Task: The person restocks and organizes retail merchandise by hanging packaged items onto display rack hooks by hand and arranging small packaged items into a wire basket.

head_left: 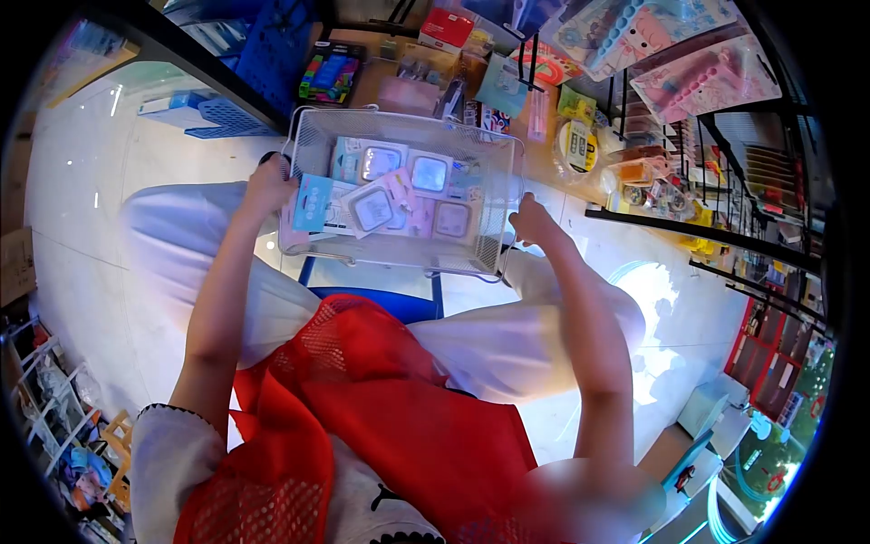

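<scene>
A silvery wire mesh basket (313, 136) is in front of me, above my knees. Several small boxed items lie inside it, among them a pink-edged pack (371, 209) with a square window and a light blue card (313, 203). My left hand (270, 186) is closed at the basket's left end, with a small black part by its fingers. At the right end my right hand (535, 222) is curled closed at the wire handle. Its fingertips are partly hidden.
A blue stool (390, 306) shows between my legs. Behind the basket, a shelf holds packaged goods, including a red box (446, 30). Hanging blister packs (707, 77) and black display hooks jut in from the right. A blue perforated rack (272, 54) stands back left.
</scene>
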{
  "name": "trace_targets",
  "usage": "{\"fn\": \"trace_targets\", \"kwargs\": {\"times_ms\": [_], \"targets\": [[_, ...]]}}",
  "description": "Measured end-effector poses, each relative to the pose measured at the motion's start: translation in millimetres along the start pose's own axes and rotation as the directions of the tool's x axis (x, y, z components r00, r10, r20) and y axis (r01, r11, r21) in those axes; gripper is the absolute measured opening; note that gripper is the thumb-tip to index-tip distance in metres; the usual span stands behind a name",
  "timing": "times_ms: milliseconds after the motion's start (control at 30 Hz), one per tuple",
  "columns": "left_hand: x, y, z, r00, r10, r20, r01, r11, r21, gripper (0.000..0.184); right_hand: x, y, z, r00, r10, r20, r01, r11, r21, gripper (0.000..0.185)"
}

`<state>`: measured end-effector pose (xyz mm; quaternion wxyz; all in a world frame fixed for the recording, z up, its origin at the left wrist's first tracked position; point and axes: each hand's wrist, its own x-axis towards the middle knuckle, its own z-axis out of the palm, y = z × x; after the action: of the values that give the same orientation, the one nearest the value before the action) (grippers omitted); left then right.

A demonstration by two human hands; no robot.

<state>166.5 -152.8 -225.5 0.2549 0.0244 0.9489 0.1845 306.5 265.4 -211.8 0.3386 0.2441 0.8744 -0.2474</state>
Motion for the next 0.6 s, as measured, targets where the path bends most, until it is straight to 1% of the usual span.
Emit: {"fn": "trace_targets", "kwargs": {"times_ms": [100, 167, 200, 233, 267, 300, 333, 367, 400, 433, 467, 500, 567, 600], "targets": [[6.1, -1.7, 16.8, 0.998, 0.05, -0.046, -0.054, 0.995, -0.084, 0.038, 21.8, 11.6, 20.0, 0.999, 0.048, 0.025, -0.047, 0.999, -0.015, 0.05], [20.6, -13.9, 34.8, 0.992, 0.112, -0.065, -0.118, 0.988, -0.096, 0.04, 46.5, 38.4, 21.3, 0.979, -0.142, 0.15, 0.15, 0.988, -0.041, 0.052], [23.9, -17.7, 38.9, 0.987, 0.14, -0.076, -0.147, 0.983, -0.106, 0.041, 41.5, 30.3, 16.5, 0.972, -0.179, 0.15, 0.208, 0.956, -0.206, 0.056], [16.8, -0.9, 28.9, 0.996, 0.087, 0.024, -0.082, 0.983, -0.165, 0.046, 35.8, 21.4, 11.3, 0.965, -0.216, 0.15, 0.257, 0.893, -0.37, 0.061], [14.4, 2.0, 35.5, 0.993, 0.113, -0.022, -0.115, 0.97, -0.216, 0.048, 30.1, 12.3, 6.2, 0.956, -0.253, 0.15, 0.294, 0.803, -0.519, 0.065], [11.9, 2.8, 45.1, 0.988, 0.14, -0.068, -0.153, 0.952, -0.265, 0.051, 26.7, 10.5, 13.2, 0.996, -0.087, -0.004, 0.08, 0.926, -0.369, 0.07], [4.5, 13.4, 46.4, 0.979, 0.168, -0.116, -0.197, 0.93, -0.31, 0.054, 21.5, 7.1, 16.7, 0.986, 0.11, -0.128, -0.132, 0.976, -0.173, 0.074], [-5.2, 23.8, 45.4, 0.982, 0.111, -0.153, -0.155, 0.937, -0.312, 0.061, 17.4, 3.0, 14.3, 0.977, 0.19, -0.097, -0.207, 0.955, -0.213, 0.081], [-13.1, 31.5, 45.4, 0.916, 0.238, -0.322, -0.284, 0.953, -0.103, 0.058, 8.7, -9.6, 10.4, 0.972, 0.137, -0.189, -0.185, 0.946, -0.266, 0.08], [-19.9, 37.0, 45.8, 0.808, 0.38, -0.45, -0.364, 0.923, 0.127, 0.054, -1.8, -26.0, 7.2, 0.958, 0.079, -0.274, -0.168, 0.932, -0.32, 0.079], [-26.1, 40.3, 46.1, 0.666, 0.528, -0.527, -0.388, 0.849, 0.359, 0.051, -7.9, -35.8, 5.8, 0.935, 0.015, -0.353, -0.156, 0.915, -0.373, 0.078], [-30.4, 41.4, 47.1, 0.71, 0.552, -0.436, -0.407, 0.828, 0.385, 0.046, 4.8, -33.2, 13.3, 0.882, -0.169, -0.44, -0.058, 0.887, -0.458, 0.079], [-36.2, 43.3, 49.0, 0.777, 0.581, -0.243, -0.449, 0.781, 0.434, 0.039, 12.2, -40.8, 22.2, 0.812, -0.187, -0.552, -0.119, 0.874, -0.472, 0.08], [-43.8, 49.9, 42.0, 0.811, 0.57, -0.13, -0.495, 0.788, 0.366, 0.036, 13.8, -44.4, 23.2, 0.772, -0.196, -0.605, -0.15, 0.869, -0.472, 0.081]]}}
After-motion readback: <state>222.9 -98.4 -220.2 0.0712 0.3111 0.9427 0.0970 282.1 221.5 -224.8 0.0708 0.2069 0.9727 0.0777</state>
